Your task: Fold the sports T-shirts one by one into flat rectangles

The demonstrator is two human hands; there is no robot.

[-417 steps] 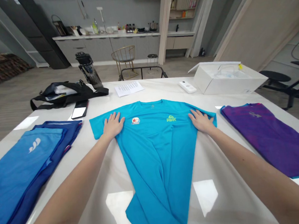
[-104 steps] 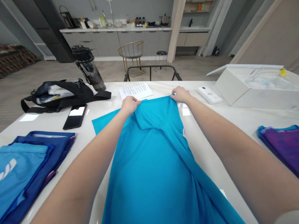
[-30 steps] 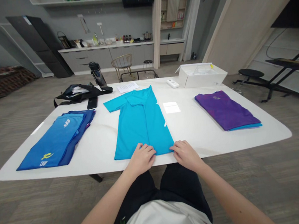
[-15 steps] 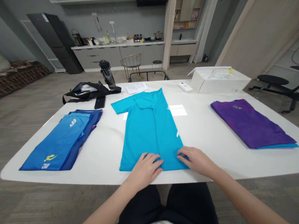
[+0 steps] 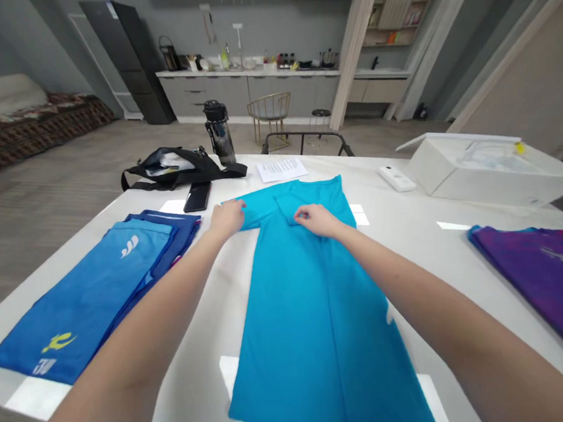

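Note:
A turquoise T-shirt [image 5: 295, 302] lies lengthwise in front of me, its right side folded inward with that sleeve lying across the chest. The other sleeve sticks out to the left. My left hand [image 5: 229, 217] is at the end of that outstretched sleeve, its fingers closed on the cloth. With thumb and fingertips pinched together, my right hand [image 5: 318, 221] is at the folded sleeve on the upper part of the shirt. Fingers partly hide the cloth they touch.
Folded blue shirts [image 5: 93, 275] lie left on the white table [image 5: 195, 352], a purple shirt [image 5: 545, 265] right. Toward the back are a phone [image 5: 197, 197], black bag [image 5: 170, 168], bottle [image 5: 220, 134], printed paper [image 5: 281, 169], white device [image 5: 396, 178] and open white box [image 5: 486, 168].
Both hands have moved from the shirt's near hem up to its sleeves. The view has shifted closer to the table. The shirt still lies with its right side folded in.

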